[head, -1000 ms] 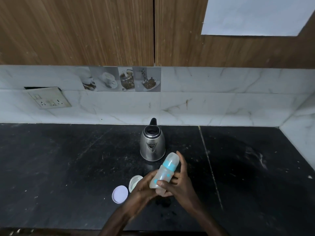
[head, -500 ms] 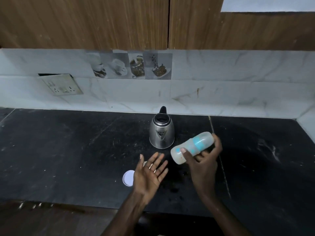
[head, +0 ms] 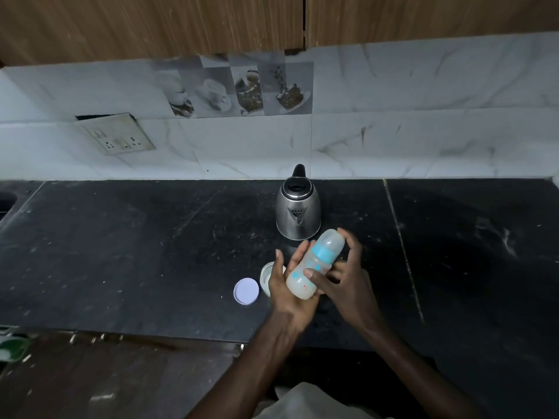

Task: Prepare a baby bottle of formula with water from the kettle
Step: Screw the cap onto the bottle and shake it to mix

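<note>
A capped baby bottle with a blue ring and cloudy liquid leans to the upper right above the counter. My right hand grips it, thumb across its lower body. My left hand lies flat against the bottle's base and left side, fingers stretched out. Just behind the bottle stands the steel kettle, spout toward me, lid shut. A small white formula container sits partly hidden behind my left hand, with its round white lid lying flat to its left.
The black stone counter runs wide on both sides, with its front edge near my forearms. White marble tiles back it, with a socket plate at the left. Wooden cabinets hang above. A sink edge shows at far left.
Half a second ago my right hand held the bottle out to the right and my left palm was open and apart. Now the bottle has swung back down against my left palm.
</note>
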